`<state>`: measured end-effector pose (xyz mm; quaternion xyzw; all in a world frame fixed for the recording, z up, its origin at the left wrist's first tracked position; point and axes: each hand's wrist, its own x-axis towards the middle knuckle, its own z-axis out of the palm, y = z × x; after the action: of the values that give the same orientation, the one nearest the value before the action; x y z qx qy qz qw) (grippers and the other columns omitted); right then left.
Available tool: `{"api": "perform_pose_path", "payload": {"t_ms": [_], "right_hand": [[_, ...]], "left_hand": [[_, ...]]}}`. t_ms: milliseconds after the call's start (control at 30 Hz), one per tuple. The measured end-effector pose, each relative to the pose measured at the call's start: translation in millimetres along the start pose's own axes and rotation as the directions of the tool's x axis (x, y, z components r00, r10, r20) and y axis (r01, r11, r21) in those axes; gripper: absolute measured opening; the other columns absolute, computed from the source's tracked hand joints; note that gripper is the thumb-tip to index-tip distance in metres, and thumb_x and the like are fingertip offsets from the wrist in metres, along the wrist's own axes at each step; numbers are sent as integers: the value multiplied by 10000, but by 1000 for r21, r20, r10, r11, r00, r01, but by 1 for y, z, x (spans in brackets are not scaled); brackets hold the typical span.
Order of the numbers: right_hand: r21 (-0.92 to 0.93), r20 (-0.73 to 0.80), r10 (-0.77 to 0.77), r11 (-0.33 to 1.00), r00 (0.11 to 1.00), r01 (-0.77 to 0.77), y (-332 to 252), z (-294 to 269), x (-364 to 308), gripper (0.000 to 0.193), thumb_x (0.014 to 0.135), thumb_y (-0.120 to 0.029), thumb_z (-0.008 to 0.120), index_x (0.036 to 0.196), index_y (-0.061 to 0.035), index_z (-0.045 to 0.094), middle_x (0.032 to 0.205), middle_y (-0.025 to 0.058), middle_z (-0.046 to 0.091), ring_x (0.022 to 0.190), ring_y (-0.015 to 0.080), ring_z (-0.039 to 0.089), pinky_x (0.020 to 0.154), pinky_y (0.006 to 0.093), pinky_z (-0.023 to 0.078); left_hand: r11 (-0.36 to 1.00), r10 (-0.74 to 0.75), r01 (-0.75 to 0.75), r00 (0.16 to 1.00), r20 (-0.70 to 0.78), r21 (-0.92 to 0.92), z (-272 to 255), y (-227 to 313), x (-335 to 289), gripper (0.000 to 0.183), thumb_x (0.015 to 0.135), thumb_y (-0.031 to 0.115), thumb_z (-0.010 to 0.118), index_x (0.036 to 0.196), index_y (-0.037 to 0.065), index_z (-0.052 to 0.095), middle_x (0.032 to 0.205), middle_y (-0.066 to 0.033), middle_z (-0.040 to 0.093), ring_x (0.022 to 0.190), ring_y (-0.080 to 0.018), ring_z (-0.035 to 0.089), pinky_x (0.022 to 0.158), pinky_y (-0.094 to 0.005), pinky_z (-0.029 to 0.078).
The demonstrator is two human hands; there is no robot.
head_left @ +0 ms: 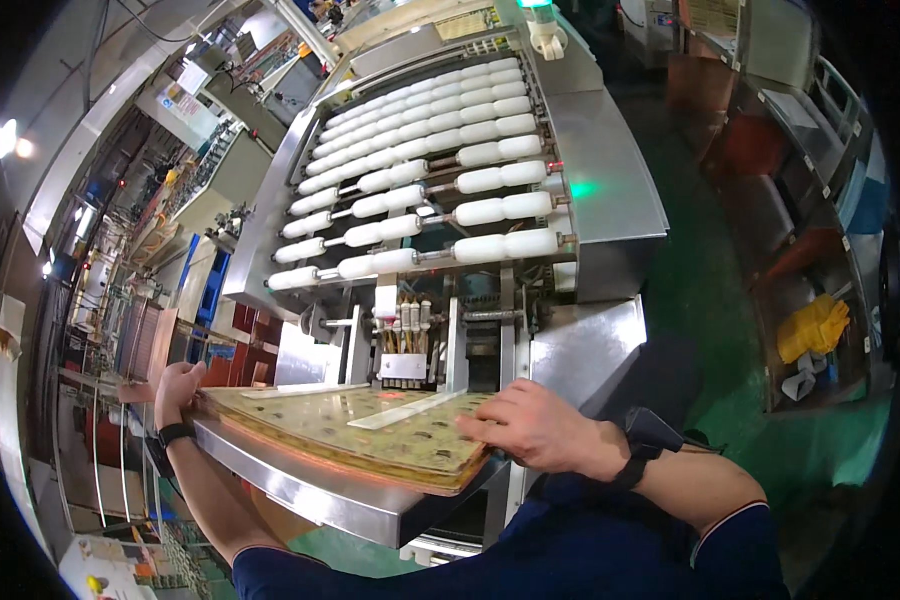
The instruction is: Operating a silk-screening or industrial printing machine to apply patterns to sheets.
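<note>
Single head-worn fisheye view, looking steeply down and forward from close range. Forearms enter from the lower edge; the roller machine (420, 170) fills the upper centre; straight edges bend near the rim.

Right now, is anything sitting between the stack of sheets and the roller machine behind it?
Yes. A white bracket block with upright posts stands just behind the stack of sheets, before the white rollers. Both hands, left hand and right hand, rest on the stack.
</note>
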<state>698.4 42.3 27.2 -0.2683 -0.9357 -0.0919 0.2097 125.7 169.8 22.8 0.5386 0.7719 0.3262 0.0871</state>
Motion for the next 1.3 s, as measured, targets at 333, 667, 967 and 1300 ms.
{"api": "perform_pose_path", "payload": {"t_ms": [333, 667, 967, 1300], "right_hand": [[56, -101, 113, 993, 988, -108, 11, -1, 3, 383, 789, -89, 681, 1168, -86, 631, 973, 67, 650, 894, 269, 622, 806, 392, 487], [376, -159, 422, 862, 893, -340, -4, -41, 19, 563, 926, -440, 646, 1233, 27, 582, 1161, 219, 608, 1093, 368, 595, 928, 410, 493], [713, 146, 205, 657, 968, -246, -36, -35, 26, 653, 889, -547, 668, 1178, 37, 630, 1152, 185, 629, 1099, 315, 609, 922, 387, 495], [811, 355, 290, 378, 889, -447, -44, -48, 31, 413, 887, -324, 698, 1127, 10, 670, 1072, 144, 673, 998, 220, 628, 868, 331, 490]], "left_hand": [[859, 44, -58, 998, -39, -509, 3, 6, 8, 641, 953, 627, 505, 983, 3, 648, 697, -59, 656, 573, -141, 622, 547, -295, 488], [931, 109, -119, 993, -49, -345, -15, 1, 30, 599, 990, 570, 485, 897, 2, 654, 668, -78, 652, 588, -144, 630, 567, -284, 517], [950, 126, -134, 991, -44, -284, -12, 2, 36, 541, 981, 517, 542, 896, -2, 671, 685, -92, 671, 612, -147, 645, 573, -292, 523], [940, 157, -166, 986, -52, -299, -3, 21, 34, 471, 972, 455, 579, 892, 1, 678, 691, -68, 659, 619, -139, 637, 573, -281, 510]]}}
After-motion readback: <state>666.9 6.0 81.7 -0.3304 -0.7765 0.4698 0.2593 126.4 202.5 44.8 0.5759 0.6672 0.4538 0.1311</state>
